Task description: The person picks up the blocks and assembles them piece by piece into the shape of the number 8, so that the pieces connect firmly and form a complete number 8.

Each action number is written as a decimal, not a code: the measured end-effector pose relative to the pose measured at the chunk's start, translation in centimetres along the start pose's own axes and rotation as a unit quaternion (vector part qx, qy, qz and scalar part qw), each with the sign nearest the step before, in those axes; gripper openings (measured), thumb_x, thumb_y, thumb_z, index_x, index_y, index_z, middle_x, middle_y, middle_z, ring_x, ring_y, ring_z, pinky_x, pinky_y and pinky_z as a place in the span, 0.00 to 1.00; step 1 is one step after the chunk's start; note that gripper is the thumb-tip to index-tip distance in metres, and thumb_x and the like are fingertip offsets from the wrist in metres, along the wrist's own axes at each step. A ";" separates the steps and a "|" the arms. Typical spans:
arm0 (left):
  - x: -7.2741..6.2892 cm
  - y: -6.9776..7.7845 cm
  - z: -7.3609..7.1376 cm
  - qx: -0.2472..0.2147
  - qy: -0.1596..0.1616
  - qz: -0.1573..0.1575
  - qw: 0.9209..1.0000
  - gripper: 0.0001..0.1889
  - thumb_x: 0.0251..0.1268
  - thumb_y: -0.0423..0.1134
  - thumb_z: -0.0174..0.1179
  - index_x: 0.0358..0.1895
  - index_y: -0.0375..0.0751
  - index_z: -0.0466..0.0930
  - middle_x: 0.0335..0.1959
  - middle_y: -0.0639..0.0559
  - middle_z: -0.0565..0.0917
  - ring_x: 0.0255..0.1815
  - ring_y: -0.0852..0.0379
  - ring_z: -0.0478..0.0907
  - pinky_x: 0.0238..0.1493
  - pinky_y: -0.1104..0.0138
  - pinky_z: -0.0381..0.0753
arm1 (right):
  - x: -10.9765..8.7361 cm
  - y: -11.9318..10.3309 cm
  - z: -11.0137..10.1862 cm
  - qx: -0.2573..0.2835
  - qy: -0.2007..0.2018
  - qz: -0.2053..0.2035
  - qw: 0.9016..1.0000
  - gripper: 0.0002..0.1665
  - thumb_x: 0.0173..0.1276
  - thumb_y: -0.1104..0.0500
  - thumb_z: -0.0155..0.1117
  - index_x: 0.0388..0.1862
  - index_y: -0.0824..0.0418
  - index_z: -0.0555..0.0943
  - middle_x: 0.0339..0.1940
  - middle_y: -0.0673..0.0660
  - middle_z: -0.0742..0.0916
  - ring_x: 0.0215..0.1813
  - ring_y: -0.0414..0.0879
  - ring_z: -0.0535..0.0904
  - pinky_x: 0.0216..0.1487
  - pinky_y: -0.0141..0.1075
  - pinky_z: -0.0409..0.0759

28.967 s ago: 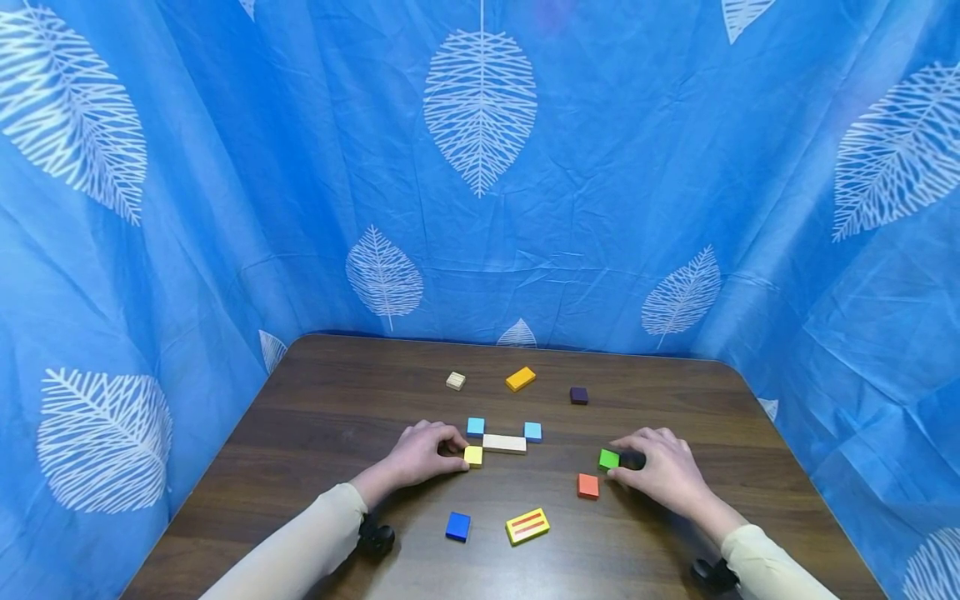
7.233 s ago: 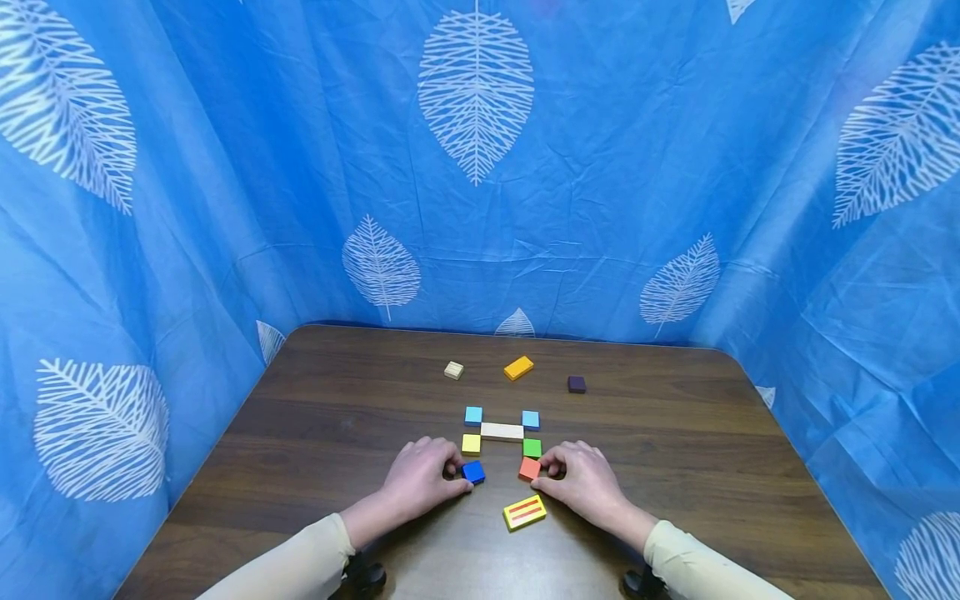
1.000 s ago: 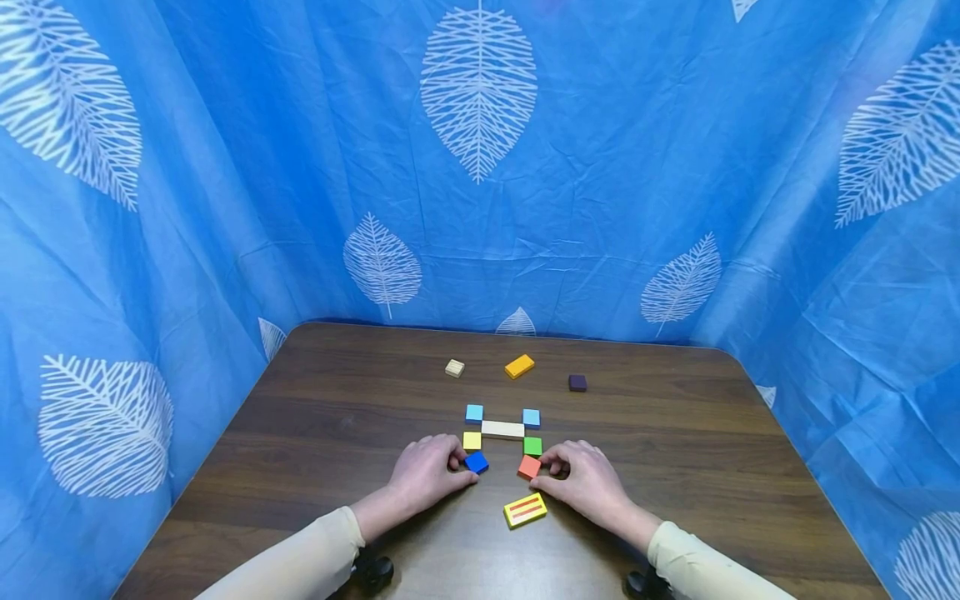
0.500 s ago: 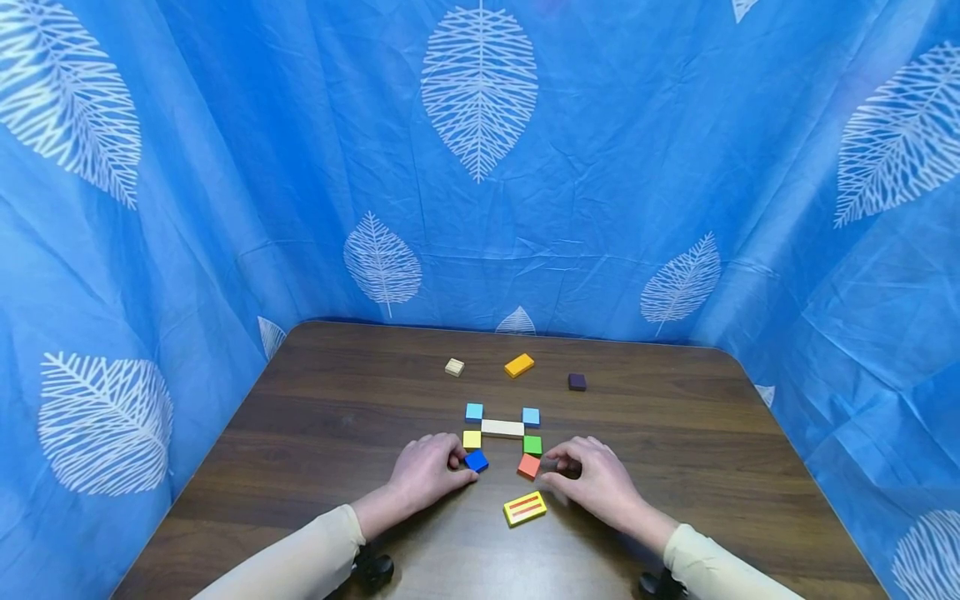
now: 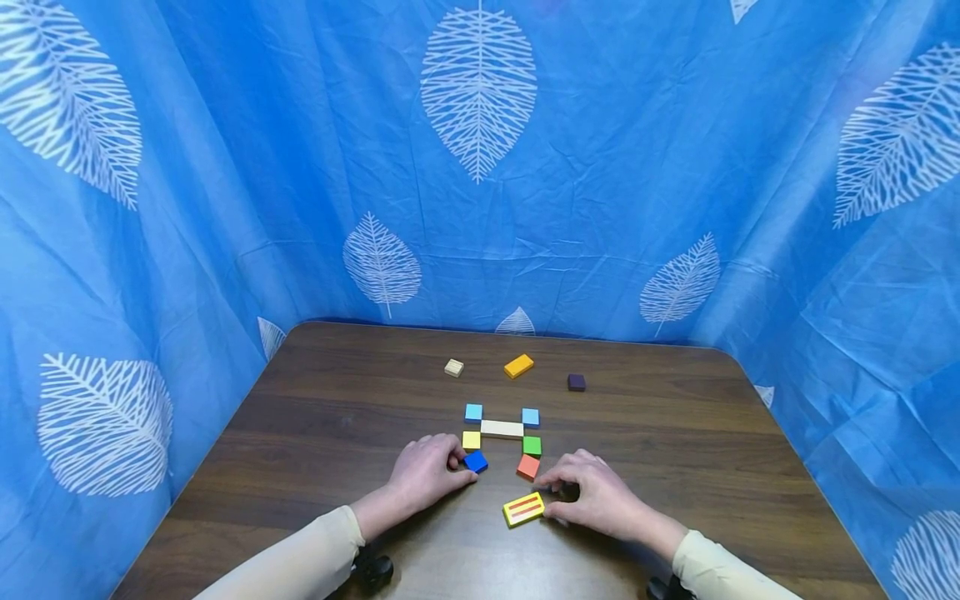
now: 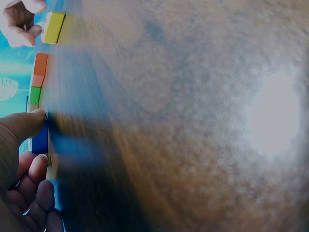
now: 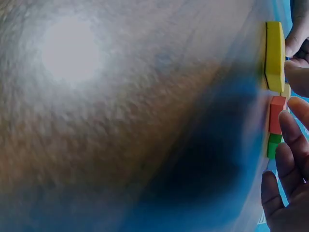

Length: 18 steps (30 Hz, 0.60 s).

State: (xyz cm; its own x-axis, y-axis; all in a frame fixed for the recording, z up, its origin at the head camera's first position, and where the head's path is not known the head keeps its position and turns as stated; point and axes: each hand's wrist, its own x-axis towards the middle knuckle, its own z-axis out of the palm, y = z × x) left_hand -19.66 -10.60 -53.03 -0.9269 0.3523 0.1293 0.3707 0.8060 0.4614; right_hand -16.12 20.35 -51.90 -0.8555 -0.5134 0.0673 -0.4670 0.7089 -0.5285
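Observation:
My left hand (image 5: pixel 423 468) pinches a blue block (image 5: pixel 476 461) between thumb and fingers, and the left wrist view shows the same grip. The blue block lies slanted just below a yellow square block (image 5: pixel 471 442). By the right end of a yellow block with red stripes (image 5: pixel 523 509) is my right hand (image 5: pixel 600 500). Its thumb is close to that end, and thumb and index finger stand apart; whether the thumb touches cannot be told. A red-orange block (image 5: pixel 528 467) rests tilted under a green block (image 5: pixel 532 447), free of the fingers.
A pale bar (image 5: pixel 502 429) lies between the two columns, with one light blue block (image 5: pixel 474 413) at its upper left and another light blue block (image 5: pixel 531 417) at its upper right. Farther back are a small beige block (image 5: pixel 454 367), an orange block (image 5: pixel 519 366) and a dark purple block (image 5: pixel 576 382).
Earlier, the yellow and green blocks joined the bar's sides, and the blue and red-orange blocks came below them. Within the last second my right hand released the red-orange block and moved down toward the striped block.

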 end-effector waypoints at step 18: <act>0.0 0.0 0.0 0.004 -0.005 -0.001 1.000 0.17 0.54 0.57 0.76 0.31 0.52 0.80 0.25 0.65 0.76 0.29 0.63 0.71 0.35 0.63 0.69 | -0.1 0.2 1.0 0.010 0.024 -0.043 0.999 0.15 0.59 0.49 0.81 0.45 0.39 0.88 0.33 0.34 0.80 0.40 0.34 0.71 0.40 0.33 0.70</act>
State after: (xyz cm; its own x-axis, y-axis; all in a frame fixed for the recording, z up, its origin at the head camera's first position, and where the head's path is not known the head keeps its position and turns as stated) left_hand -19.69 -10.57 -53.02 -0.9271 0.3551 0.1201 0.3694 0.8108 0.4541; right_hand -15.90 19.98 -52.87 -0.8217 -0.5490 0.1531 -0.5358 0.6524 -0.5360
